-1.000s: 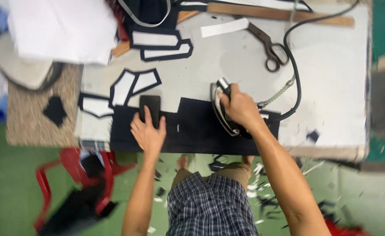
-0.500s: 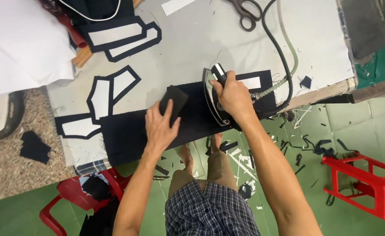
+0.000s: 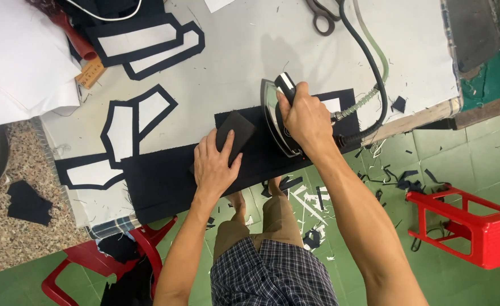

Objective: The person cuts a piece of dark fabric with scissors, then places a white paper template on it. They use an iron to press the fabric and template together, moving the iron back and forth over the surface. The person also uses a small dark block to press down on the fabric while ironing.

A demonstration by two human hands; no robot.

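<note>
Table [image 3: 250, 51]: iron [image 3: 277, 122] inside right hand's [image 3: 304, 122] fingers (wrapped round handle).

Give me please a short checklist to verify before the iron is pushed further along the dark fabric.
1. Right hand grips the handle of the iron firmly: ok.
2. Left hand rests on the small black block, apart from the iron's soleplate: ok.
3. Dark fabric lies flat on the table ahead of the iron: ok, though its near edge hangs at the table rim.
4. Black cable runs behind the iron, off the fabric: ok.
5. Scissors lie away from the iron's path: ok.
6. Iron hot enough: cannot tell.
</note>
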